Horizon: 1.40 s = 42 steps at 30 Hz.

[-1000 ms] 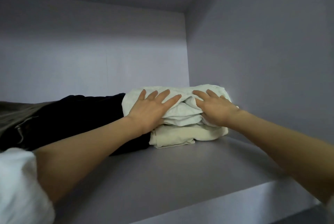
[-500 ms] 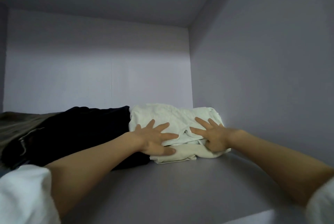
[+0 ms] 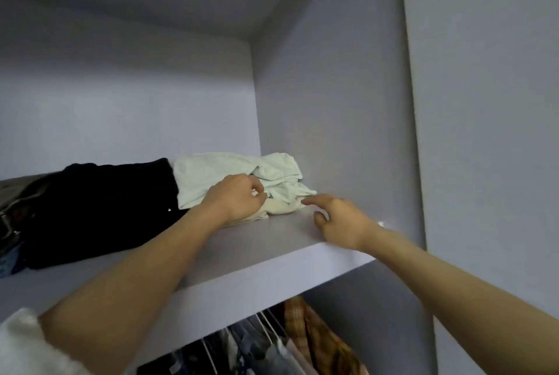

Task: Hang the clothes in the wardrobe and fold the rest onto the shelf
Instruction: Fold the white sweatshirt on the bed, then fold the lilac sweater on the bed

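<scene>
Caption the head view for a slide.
Both hands, left and right, by folded pale clothes on the wardrobe shelf, beside dark clothes.

The picture is dim and cool-toned, with soft daylight coming from the camera's side. The lilac laminate wardrobe shelf (image 3: pixel 272 256) is brightest at its front edge, and the back corner falls into grey shadow. The black folded garment (image 3: pixel 99 208) loses all detail. Wide-angle bending curves the edges, and fine detail is soft and slightly smeared throughout.
</scene>
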### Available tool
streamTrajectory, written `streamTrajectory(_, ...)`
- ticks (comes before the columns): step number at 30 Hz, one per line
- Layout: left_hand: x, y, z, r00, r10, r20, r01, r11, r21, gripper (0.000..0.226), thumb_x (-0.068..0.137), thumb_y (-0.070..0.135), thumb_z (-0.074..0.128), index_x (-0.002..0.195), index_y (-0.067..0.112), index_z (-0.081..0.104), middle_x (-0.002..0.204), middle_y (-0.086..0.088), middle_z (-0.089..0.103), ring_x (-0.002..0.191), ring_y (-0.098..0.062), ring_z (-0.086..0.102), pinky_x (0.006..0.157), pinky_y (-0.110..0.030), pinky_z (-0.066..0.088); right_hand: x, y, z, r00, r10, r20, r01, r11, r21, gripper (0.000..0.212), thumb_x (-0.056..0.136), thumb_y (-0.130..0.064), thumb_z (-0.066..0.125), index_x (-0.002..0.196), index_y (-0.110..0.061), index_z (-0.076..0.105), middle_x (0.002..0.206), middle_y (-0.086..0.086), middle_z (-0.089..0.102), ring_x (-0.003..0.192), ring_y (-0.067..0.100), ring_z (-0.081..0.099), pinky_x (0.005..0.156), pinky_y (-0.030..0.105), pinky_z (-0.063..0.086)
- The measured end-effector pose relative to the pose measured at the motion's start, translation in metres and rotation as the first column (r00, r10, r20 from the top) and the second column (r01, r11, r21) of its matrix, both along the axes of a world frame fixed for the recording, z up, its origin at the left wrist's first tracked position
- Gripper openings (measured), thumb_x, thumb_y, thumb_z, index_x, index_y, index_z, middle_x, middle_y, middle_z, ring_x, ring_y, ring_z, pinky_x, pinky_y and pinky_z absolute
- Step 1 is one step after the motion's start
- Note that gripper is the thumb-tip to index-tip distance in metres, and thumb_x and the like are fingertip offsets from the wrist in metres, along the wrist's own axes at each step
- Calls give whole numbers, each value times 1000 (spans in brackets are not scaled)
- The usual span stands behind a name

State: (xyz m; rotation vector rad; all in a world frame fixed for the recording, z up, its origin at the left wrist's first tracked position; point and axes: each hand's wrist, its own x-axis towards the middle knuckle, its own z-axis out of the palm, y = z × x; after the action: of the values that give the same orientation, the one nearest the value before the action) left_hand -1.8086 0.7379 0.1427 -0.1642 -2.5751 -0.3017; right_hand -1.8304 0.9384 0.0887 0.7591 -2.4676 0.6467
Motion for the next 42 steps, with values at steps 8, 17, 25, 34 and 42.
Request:
streamTrajectory(8, 89, 141, -108, 800, -421, -427, 561, 777, 285, 16, 88, 15, 57, 99, 17, 68, 103, 4, 68, 95, -7, 59, 83, -19, 40, 153, 110, -94, 984, -158, 86, 179, 899, -399, 36, 88, -4, 42, 113, -18, 63, 100, -6, 67, 97, 12, 62, 85, 18, 47)
streamTrajectory(17, 243, 341, -273, 450, -893, -7, 758, 377, 532, 18, 86, 4, 61, 96, 18, 68, 88, 14, 66, 78, -1, 63, 75, -3, 43, 397, 290, -242, 640, -239, 731, 528, 827, -191, 33, 95, -1, 38, 121, -10, 57, 109, 10, 66, 85, 14, 62, 78, 16, 47)
streamTrajectory(25, 471, 561, -374, -118, -947, 299, 765, 105, 635, 20, 91, 16, 57, 109, 15, 66, 105, 4, 66, 90, -10, 63, 82, -19, 49, 693, 417, -335, 193, -501, 844, 973, 208, -99, 33, 94, 2, 36, 117, -2, 60, 95, 7, 64, 82, 18, 61, 77, 22, 49)
streamTrajectory(34, 723, 672, -426, -579, -621, 528, 757, -170, 631, 22, 94, 25, 51, 113, 21, 62, 108, 7, 64, 89, -6, 58, 78, -17, 44, 946, 374, -379, -241, -416, 877, 793, -605, -69, 31, 94, -3, 36, 112, -8, 61, 91, 3, 65, 69, 9, 60, 58, 7, 43)
streamTrajectory(42, 896, 730, -492, -681, -309, 664, 724, -420, 547, 31, 96, 21, 45, 124, 16, 55, 128, -3, 54, 112, -17, 53, 90, -27, 45, 1061, 353, -443, -495, -193, 847, 425, -904, 42, 31, 94, -13, 42, 122, -14, 56, 108, 5, 64, 91, 20, 62, 81, 28, 48)
